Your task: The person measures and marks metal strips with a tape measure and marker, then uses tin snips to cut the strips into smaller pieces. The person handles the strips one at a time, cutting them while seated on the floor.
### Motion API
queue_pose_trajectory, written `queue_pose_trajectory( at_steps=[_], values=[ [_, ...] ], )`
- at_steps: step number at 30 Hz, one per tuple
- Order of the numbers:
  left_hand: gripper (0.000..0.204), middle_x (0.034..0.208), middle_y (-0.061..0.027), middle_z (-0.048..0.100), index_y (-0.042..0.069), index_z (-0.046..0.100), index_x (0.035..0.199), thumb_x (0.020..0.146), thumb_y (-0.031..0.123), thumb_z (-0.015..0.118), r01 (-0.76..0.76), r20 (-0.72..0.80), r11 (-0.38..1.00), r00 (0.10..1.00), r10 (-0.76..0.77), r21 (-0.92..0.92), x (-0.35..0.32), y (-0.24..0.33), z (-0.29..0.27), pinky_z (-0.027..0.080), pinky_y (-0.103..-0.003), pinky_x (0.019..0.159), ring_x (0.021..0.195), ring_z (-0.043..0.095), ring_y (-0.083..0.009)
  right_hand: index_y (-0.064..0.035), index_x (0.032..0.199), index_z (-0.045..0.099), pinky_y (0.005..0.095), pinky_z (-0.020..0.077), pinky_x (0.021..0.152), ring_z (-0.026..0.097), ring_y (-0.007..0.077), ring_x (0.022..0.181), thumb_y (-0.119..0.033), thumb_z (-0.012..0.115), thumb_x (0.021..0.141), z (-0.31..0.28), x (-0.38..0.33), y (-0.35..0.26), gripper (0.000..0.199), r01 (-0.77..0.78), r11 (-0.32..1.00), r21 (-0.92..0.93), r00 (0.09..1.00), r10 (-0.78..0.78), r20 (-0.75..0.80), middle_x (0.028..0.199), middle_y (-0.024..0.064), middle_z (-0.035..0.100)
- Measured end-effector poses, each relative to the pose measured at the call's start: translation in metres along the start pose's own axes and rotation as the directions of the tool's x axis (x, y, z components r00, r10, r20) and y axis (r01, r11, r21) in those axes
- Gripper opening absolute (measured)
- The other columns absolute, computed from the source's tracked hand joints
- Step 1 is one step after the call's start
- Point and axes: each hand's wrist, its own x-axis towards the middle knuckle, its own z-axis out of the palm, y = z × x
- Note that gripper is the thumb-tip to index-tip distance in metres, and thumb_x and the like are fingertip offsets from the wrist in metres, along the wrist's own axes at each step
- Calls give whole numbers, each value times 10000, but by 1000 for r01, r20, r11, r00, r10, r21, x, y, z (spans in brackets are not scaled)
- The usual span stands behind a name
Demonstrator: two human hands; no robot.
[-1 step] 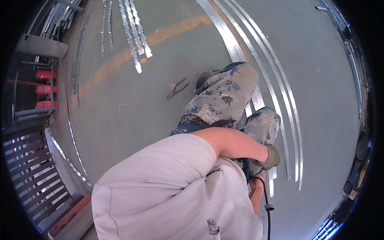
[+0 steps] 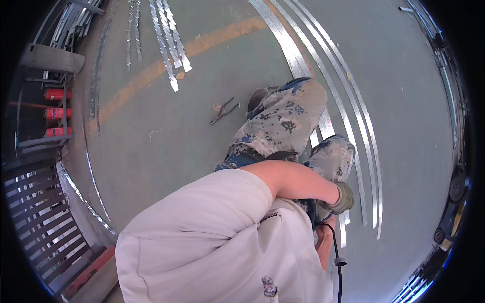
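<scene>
My left arm reaches across my bent knees to the right. On it is an olive-green glove, and my left hand (image 2: 344,197) is beside my knee above the metal strips; its fingers are hidden. Just below it, my right hand (image 2: 327,228) shows only in part near the lower ends of the strips, its fingers out of sight. Whether either hand holds anything is hidden. A wide shiny metal strip (image 2: 284,41) runs beneath my legs. Several narrower metal strips (image 2: 365,125) lie alongside on the right. A black cord (image 2: 339,275) with a grey toggle hangs beside my right forearm.
Open-handled pliers (image 2: 222,113) lie on the green floor left of my foot. Notched metal strips (image 2: 164,45) lie at the far left. Red cylinders (image 2: 58,113) stand on a rack at the left edge, above a slatted dark frame (image 2: 43,217). A wheeled object (image 2: 454,189) stands far right.
</scene>
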Motion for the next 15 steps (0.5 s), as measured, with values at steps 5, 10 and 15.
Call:
queue_pose_trajectory(
  at_steps=[5, 10, 15],
  values=[
    [267, 1016, -147, 779, 86, 817, 982, 814, 218, 656, -53, -156, 994, 987, 37, -98, 9, -6, 13, 581, -498, 834, 996, 737, -362, 24, 1209, 686, 397, 570, 886, 725, 299, 1065, -111, 579, 960, -51, 44, 25, 303, 201, 924, -325, 940, -276, -201, 1118, 149, 751],
    [294, 1027, -132, 767, 118, 789, 1034, 873, 291, 614, -70, -273, 964, 962, -2, -256, -13, -23, 16, 550, -501, 894, 1018, 715, -360, 63, 1211, 673, 394, 526, 916, 690, 257, 1075, -175, 599, 969, -56, 65, 55, 347, 264, 724, -638, 821, -515, -245, 1142, 152, 740],
    [284, 1057, -128, 750, 130, 761, 1073, 920, 297, 589, -138, -347, 933, 938, 15, -331, -20, -27, 22, 538, -489, 919, 1054, 691, -359, 84, 1252, 640, 374, 516, 922, 650, 209, 1068, -182, 607, 988, -7, 56, 49, 377, 296, 842, -451, 821, -465, -330, 1207, 114, 696]
  ],
)
